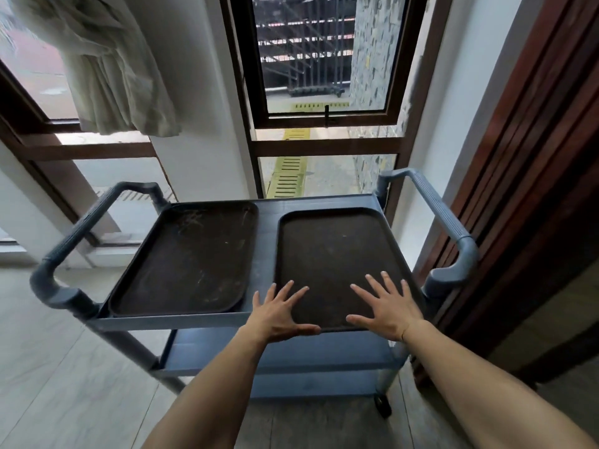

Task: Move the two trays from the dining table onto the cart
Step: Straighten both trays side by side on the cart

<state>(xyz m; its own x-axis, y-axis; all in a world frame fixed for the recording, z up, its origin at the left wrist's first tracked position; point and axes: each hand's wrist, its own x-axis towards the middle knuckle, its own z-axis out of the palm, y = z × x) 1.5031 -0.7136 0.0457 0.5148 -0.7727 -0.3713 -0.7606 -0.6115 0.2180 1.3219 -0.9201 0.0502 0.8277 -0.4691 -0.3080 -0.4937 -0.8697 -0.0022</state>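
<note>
Two dark brown trays lie side by side on the top shelf of a blue-grey cart (267,222). The left tray (191,257) is scratched and sits slightly askew. The right tray (334,251) lies flat beside it. My left hand (279,311) hovers over the near left corner of the right tray, fingers spread, thumb by its near rim. My right hand (385,307) is spread over the near right part of the same tray. Neither hand grips anything.
The cart has a handle on the left (77,231) and on the right (444,222), plus lower shelves (285,351) and a wheel (381,404). Windows (324,59) and a white pillar stand behind it. A wooden door frame (531,163) is close on the right; a curtain (107,66) hangs upper left.
</note>
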